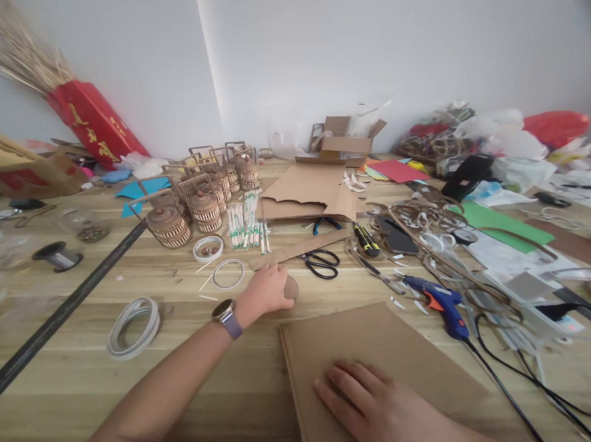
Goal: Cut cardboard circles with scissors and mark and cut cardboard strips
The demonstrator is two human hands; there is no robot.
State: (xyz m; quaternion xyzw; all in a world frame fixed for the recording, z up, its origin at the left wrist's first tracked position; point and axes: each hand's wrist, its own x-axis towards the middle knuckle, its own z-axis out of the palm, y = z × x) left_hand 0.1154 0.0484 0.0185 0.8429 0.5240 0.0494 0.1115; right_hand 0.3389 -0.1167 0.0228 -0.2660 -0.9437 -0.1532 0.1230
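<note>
My left hand (264, 291), with a watch at the wrist, is closed on a small round brown disc (291, 288), probably cardboard, just above or on the wooden table. Part of the disc is hidden behind the fingers. My right hand (359, 400) lies flat with fingers stretched on a piece of brown cardboard (393, 342) at the table's near edge. Black-handled scissors (323, 264) rest to the right of my left hand, beside a long cardboard strip (307, 247). A white ring (228, 274) lies to its left.
Small lidded woven baskets (206, 210) stand at the back left, near wrapped sticks (245, 224). A blue glue gun (443, 302) with its cord lies right of the cardboard. Tape rolls (133, 327), a wire spool (57, 257), a yellow cutter (367, 240) and coiled strips (425, 213) surround the work area.
</note>
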